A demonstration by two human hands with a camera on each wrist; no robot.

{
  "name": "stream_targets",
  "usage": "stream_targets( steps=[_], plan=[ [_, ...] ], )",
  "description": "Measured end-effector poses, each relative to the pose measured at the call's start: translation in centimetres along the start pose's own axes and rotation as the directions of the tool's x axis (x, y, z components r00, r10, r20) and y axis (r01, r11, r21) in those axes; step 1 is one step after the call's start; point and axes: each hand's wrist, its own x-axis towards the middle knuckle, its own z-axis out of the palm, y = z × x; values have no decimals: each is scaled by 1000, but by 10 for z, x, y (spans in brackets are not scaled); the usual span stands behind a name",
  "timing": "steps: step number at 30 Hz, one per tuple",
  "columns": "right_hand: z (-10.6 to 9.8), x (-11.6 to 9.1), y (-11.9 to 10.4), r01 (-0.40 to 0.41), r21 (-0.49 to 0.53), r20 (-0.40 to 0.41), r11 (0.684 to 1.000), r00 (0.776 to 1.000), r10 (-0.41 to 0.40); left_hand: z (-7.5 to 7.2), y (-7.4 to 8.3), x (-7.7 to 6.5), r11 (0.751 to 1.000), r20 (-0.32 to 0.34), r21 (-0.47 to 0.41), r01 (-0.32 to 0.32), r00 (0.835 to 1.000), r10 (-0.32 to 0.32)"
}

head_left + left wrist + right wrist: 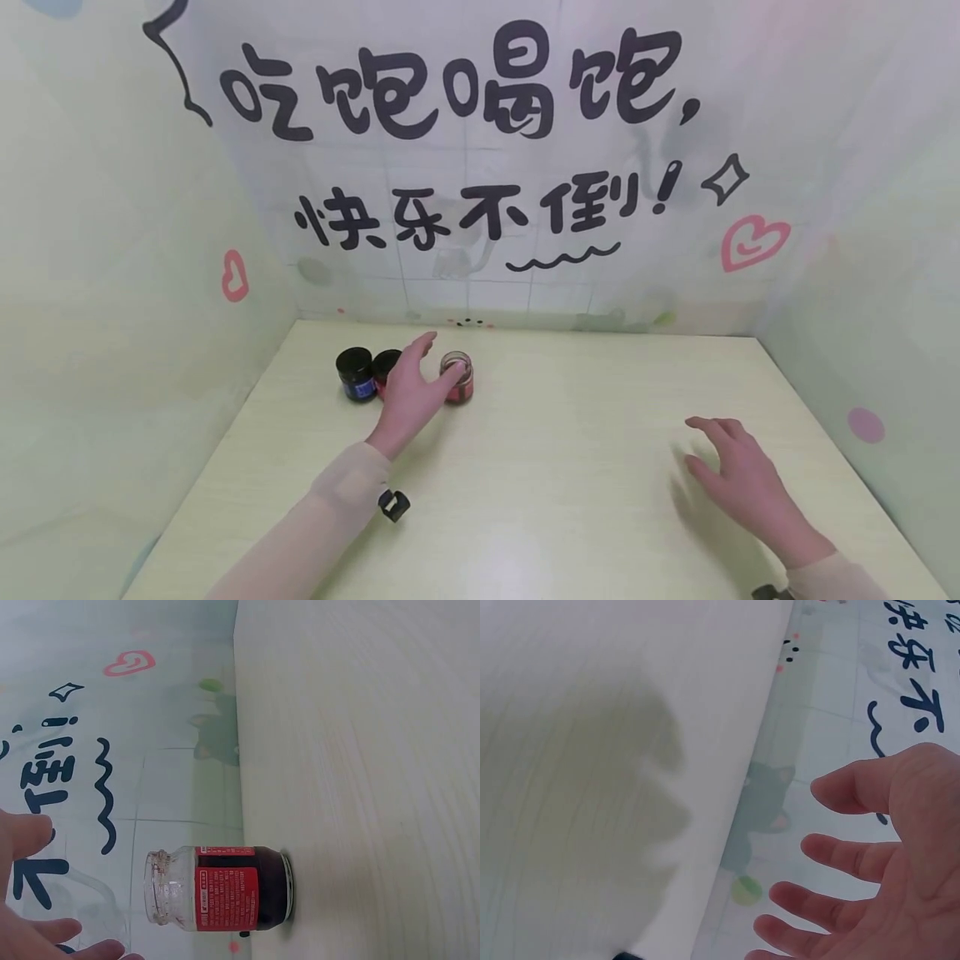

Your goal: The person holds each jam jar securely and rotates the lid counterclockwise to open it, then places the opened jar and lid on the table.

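A lidless glass jar with a red label (461, 390) stands upright towards the back of the table. In the left wrist view this jar (226, 889) has dark contents low down and a smeared rim. My left hand (414, 398) hovers beside and above it, thumb and fingers spread, apart from the glass in the left wrist view. Behind the hand, a black-lidded jar with a red label (385, 363) is partly hidden. Farther right, my right hand (742, 479) is held over the table, fingers apart and holding nothing; its fingers (844, 853) are loosely bent.
A black-lidded jar with a blue label (356, 377) stands at the far left of the jars. The pale wooden table (562, 450) is bounded by a printed backdrop (480, 292) behind and at both sides. A dark band piece (393, 504) sits at my left wrist.
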Motion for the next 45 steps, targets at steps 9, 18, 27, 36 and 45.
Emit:
stream_targets(
  steps=[9,18,27,36,45],
  plan=[
    [11,7,-19,26,28,-40,999,999,-25,-11,3,-16,997,-12,45,-57,998,58],
    [22,10,-37,26,56,-38,998,999,-24,-18,-2,-29,995,-35,24,-95,995,96],
    [32,14,-49,43,69,-48,997,998,-40,-26,-3,-39,997,-49,-22,-77,996,76],
    [37,16,-61,67,86,-73,994,995,-61,-33,-7,-43,997,-96,6,-76,992,76],
    [46,16,-69,99,81,-78,992,993,-93,-37,-13,-42,990,-203,25,-137,969,140]
  ],
)
